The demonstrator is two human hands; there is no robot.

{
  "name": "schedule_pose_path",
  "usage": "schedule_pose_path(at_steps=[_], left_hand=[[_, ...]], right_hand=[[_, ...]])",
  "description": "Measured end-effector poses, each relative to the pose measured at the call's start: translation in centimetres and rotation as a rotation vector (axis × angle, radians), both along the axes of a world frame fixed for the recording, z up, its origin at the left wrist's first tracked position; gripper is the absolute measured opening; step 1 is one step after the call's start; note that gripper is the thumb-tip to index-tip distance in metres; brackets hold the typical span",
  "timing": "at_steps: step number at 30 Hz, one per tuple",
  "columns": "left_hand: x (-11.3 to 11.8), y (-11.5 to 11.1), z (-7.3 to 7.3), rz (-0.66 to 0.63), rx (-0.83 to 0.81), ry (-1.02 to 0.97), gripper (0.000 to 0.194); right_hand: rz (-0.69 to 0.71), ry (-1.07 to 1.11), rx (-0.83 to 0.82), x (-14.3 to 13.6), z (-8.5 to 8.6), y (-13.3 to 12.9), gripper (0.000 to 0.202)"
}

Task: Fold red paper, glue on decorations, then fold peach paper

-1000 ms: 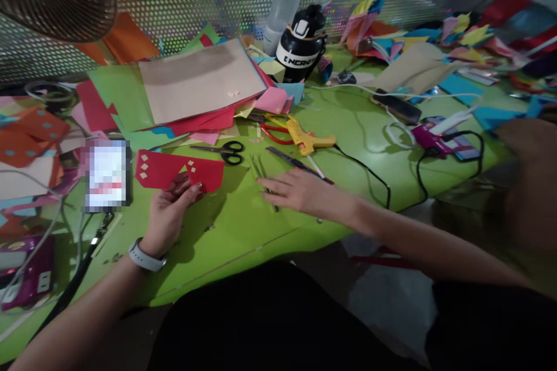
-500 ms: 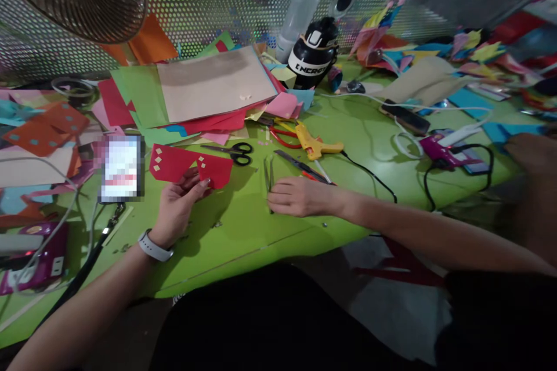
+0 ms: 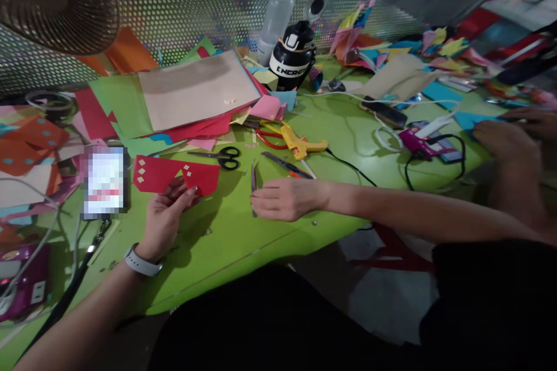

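Observation:
My left hand [image 3: 167, 214] pinches the lower edge of a red paper piece [image 3: 150, 174] that has small pale diamonds on it and a notch near its middle. To the right, my right hand [image 3: 282, 199] rests low over the green table with its fingers closed around the tweezers [image 3: 253, 185], whose metal arms show at the fingertips. Black-handled scissors [image 3: 226, 157] lie just behind the red paper. A cutter [image 3: 282, 163] and a yellow glue gun [image 3: 300, 142] lie beyond my right hand.
A lit phone [image 3: 104, 182] and cables are at the left. Stacked paper [image 3: 200, 90] and a black bottle [image 3: 293, 58] stand behind. Another person's hand [image 3: 505, 139] is at the right, near a purple power strip [image 3: 420, 142]. A fan [image 3: 56, 0] hangs at the upper left.
The view has shifted, so most things appear further left. The tweezers' arms look closer together at my right hand. My left hand keeps its hold on the red paper.

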State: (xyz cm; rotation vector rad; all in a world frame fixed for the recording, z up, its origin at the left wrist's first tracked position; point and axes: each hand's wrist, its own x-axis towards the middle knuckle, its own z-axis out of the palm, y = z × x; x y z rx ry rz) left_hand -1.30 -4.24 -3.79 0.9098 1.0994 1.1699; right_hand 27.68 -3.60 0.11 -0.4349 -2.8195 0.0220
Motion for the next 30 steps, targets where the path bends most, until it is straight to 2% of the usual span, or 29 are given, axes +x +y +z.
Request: schedule_pose_path(at_steps=[3,5,6,8,12,16,20,23,27,30], left_hand=[[0.0,0.0,0.1,-0.002,-0.016,0.008,0.044],[0.0,0.1,0.3,-0.007,-0.021,0.01,0.043],[0.1,0.1,0.3,-0.007,-0.021,0.014,0.043],[0.1,0.1,0.4,-0.006,-0.017,0.027,0.042],[0.4,0.2,0.5,0.013,-0.011,0.038,0.038],[0.4,0.3,0.4,0.03,-0.016,0.004,0.034],[0.4,0.4,0.4,0.013,-0.021,-0.005,0.031],[0.5,0.5,0.6,0.032,-0.036,0.004,0.031],[0.7,0.6,1.0,0.075,-0.078,-0.023,0.03],[0.7,0.7,0.9,0.069,-0.082,-0.014,0.031]], right_hand=[[-0.183,0.29,-0.098,0.8,1.4,-0.9,0.016],[-0.462,0.504,-0.172,1.2,2.0,-1.8,0.011],[-0.568,0.586,-0.201,1.3,2.0,-2.2,0.008],[-0.685,0.673,-0.246,1.4,1.6,-3.0,0.007],[-0.714,0.637,-0.309,1.8,-0.2,-4.1,0.008],[-0.801,0.606,-0.342,2.8,-0.9,-5.0,0.011],[-0.923,0.694,-0.674,3.1,-1.6,-5.9,0.015],[-0.966,0.838,-0.801,2.6,-2.7,-6.5,0.017],[-1.052,0.976,-0.867,2.7,-3.9,-7.5,0.02],[-1.131,1.022,-0.774,3.6,-4.5,-8.8,0.026]])
